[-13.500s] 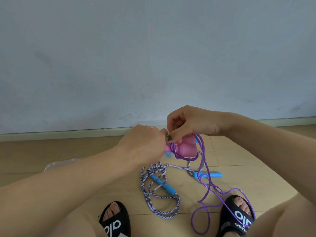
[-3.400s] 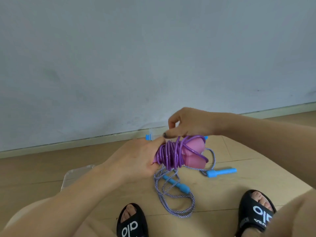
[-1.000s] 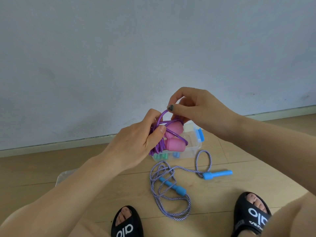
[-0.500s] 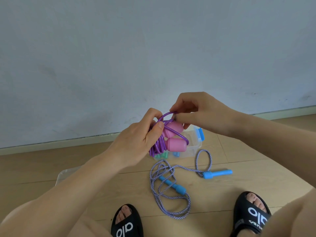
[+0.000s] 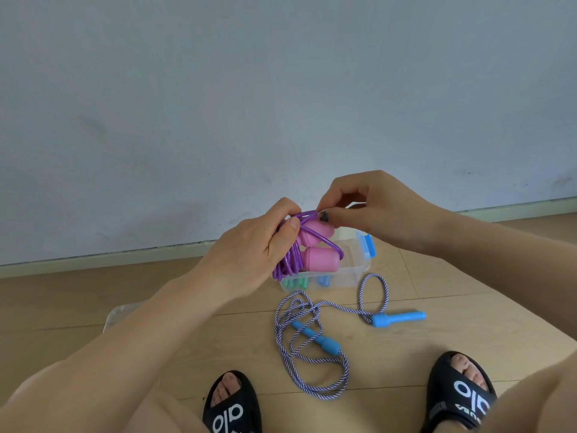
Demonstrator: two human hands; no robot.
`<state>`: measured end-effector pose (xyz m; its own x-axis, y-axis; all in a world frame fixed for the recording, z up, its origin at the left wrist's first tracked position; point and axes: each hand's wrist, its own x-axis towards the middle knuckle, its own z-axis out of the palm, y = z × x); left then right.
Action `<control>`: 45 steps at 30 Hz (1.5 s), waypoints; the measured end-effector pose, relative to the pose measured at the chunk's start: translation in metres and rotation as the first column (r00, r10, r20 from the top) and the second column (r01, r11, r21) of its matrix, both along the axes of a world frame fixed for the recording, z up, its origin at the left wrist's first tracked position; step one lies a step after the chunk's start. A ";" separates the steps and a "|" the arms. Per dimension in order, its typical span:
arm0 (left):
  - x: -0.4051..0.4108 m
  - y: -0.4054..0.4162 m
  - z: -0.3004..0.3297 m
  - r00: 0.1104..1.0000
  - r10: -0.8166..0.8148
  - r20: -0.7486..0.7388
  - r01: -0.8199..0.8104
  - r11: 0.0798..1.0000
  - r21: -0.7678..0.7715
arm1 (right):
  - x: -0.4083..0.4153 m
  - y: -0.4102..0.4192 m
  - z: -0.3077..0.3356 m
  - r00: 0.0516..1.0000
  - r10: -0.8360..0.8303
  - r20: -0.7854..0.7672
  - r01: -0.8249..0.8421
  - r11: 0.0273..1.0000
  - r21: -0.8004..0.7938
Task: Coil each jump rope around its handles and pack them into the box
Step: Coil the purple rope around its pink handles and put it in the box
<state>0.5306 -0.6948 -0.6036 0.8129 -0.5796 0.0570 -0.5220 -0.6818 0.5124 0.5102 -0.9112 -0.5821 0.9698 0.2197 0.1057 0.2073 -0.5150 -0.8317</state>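
My left hand point(image 5: 249, 254) grips a purple jump rope point(image 5: 288, 260) coiled around its two pink handles point(image 5: 320, 259), held in the air above the box. My right hand point(image 5: 371, 210) pinches the purple rope's free end at the top of the bundle. Behind and below stands a clear plastic box point(image 5: 352, 270) with blue latches; green and blue handles show inside it. A striped purple-and-white rope point(image 5: 312, 348) with blue handles point(image 5: 398, 317) lies loose on the wooden floor in front of the box.
A clear plastic lid point(image 5: 120, 314) lies on the floor at the left, partly hidden by my left forearm. My feet in black slippers point(image 5: 232, 404) point(image 5: 462, 392) are at the bottom. A blue-grey wall with a skirting board runs behind the box.
The purple rope went from mostly loose on the floor to fully coiled on the pink handles. In the last second my right hand lowered slightly, still pinching the rope's end at the bundle's top.
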 end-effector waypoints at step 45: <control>0.003 0.009 0.007 0.989 -0.125 -0.083 0.100 0.961 -0.258 | 0.001 0.016 -0.005 0.766 0.338 -0.547 0.249 0.628 0.737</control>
<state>0.5333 -0.6858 -0.5971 0.7521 -0.6447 0.1368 -0.5270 -0.4635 0.7123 0.5113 -0.8953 -0.5876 0.8602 0.3917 -0.3265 -0.4624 0.3291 -0.8233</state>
